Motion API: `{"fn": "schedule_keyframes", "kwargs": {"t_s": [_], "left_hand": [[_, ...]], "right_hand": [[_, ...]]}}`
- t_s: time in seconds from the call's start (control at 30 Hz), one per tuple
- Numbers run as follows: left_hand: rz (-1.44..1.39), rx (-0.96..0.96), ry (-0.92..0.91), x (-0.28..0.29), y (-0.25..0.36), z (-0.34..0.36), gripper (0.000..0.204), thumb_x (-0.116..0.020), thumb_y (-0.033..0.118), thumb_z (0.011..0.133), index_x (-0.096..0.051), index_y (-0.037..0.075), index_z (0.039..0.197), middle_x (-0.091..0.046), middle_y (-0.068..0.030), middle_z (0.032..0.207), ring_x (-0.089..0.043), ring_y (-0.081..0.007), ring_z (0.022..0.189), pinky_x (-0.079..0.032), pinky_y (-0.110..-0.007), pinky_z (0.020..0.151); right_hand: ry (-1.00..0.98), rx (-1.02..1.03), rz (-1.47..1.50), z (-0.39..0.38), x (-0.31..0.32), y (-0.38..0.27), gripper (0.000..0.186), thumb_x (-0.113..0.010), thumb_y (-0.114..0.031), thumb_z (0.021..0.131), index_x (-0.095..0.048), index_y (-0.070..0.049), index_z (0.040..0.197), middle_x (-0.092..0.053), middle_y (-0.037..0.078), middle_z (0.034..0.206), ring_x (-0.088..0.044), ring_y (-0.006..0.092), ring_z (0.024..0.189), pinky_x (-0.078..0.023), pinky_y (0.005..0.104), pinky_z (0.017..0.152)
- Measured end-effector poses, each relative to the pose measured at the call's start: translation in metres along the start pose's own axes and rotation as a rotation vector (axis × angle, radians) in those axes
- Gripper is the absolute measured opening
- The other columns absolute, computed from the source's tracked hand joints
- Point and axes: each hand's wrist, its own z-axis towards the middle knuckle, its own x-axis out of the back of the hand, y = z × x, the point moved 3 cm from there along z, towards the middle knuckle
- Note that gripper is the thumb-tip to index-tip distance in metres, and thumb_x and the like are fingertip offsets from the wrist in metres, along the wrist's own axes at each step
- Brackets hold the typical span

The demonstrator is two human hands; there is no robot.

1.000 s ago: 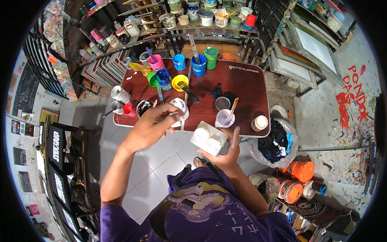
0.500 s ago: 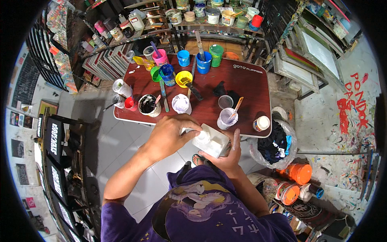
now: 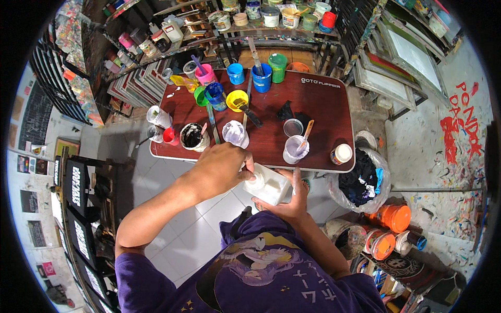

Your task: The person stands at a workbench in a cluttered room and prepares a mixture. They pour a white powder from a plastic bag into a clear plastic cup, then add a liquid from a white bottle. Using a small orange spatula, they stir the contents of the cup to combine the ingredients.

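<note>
My left hand (image 3: pixel 219 169) is closed on the white cap (image 3: pixel 255 181) on top of a white translucent plastic jug (image 3: pixel 274 189), fingertips pressed to it. My right hand (image 3: pixel 291 204) cradles that jug from the right and below, near the table's front edge. Just beyond stand a white cup of pale paste (image 3: pixel 235 136), a pot of black paint (image 3: pixel 192 136), a red cup (image 3: pixel 170 136) and a white cup with an orange-handled spatula (image 3: pixel 294 152). A small white-lidded jar (image 3: pixel 342 154) stands at the right.
The reddish table (image 3: pixel 318 122) also bears several coloured paint cups (image 3: pixel 262 77). Shelves of tubs (image 3: pixel 271 18) line the back, screen frames (image 3: pixel 404 52) the right. A bag of dark cloth (image 3: pixel 355 180) and orange buckets (image 3: pixel 394 219) sit at lower right, a black rack (image 3: pixel 81 219) at left.
My left hand has come down and right from above the table onto the jug's cap. The jug in my right hand has shifted slightly left and down.
</note>
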Motion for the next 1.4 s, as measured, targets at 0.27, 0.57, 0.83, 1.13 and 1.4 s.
{"fn": "schedule_keyframes", "kwargs": {"t_s": [0.27,0.57,0.83,1.13,1.4], "left_hand": [[0.038,0.009,0.013,-0.001,0.009,0.012,0.018,-0.079,0.025,0.085,-0.073,0.01,0.093,-0.074,-0.0098,0.095,-0.069,-0.034,0.09,-0.053,-0.047,0.081],[0.08,-0.229,0.026,0.0,0.013,0.018,0.012,-0.073,0.018,0.087,-0.073,0.01,0.095,-0.074,-0.0062,0.098,-0.07,-0.0312,0.091,-0.054,-0.045,0.08],[0.122,-0.291,-0.018,0.006,0.012,0.022,0.014,-0.072,0.02,0.089,-0.071,0.007,0.094,-0.074,-0.0108,0.095,-0.071,-0.0336,0.09,-0.055,-0.047,0.078],[0.175,-0.313,-0.068,0.004,0.014,0.028,0.015,-0.07,0.021,0.091,-0.07,0.007,0.095,-0.073,-0.0083,0.097,-0.07,-0.0326,0.091,-0.054,-0.048,0.079],[0.235,-0.478,-0.053,0.003,0.018,0.028,0.012,-0.067,0.017,0.089,-0.073,0.011,0.098,-0.069,-0.0032,0.097,-0.07,-0.027,0.089,-0.055,-0.044,0.073]], "right_hand": [[0.067,-0.099,0.022,0.0,0.005,0.008,0.115,-0.101,-0.032,0.059,-0.035,0.015,0.141,-0.065,0.024,0.112,-0.07,0.0353,0.094,-0.058,0.0441,0.081],[0.023,-0.065,0.032,0.008,0.016,0.012,0.123,-0.099,-0.032,0.064,-0.024,0.011,0.151,-0.066,0.025,0.11,-0.07,0.0367,0.094,-0.057,0.0452,0.08],[0.017,-0.099,0.03,0.005,0.011,0.013,0.121,-0.097,-0.036,0.065,-0.025,0.008,0.151,-0.066,0.024,0.112,-0.07,0.0354,0.093,-0.057,0.0447,0.079],[0.05,0.083,-0.118,0.007,0.017,0.016,0.12,-0.097,-0.039,0.065,-0.027,0.013,0.147,-0.067,0.024,0.111,-0.071,0.0354,0.094,-0.059,0.0437,0.08],[0.051,0.109,-0.109,0.006,0.02,0.016,0.121,-0.096,-0.038,0.067,-0.023,0.014,0.148,-0.067,0.027,0.111,-0.072,0.0364,0.095,-0.06,0.0436,0.08]]}}
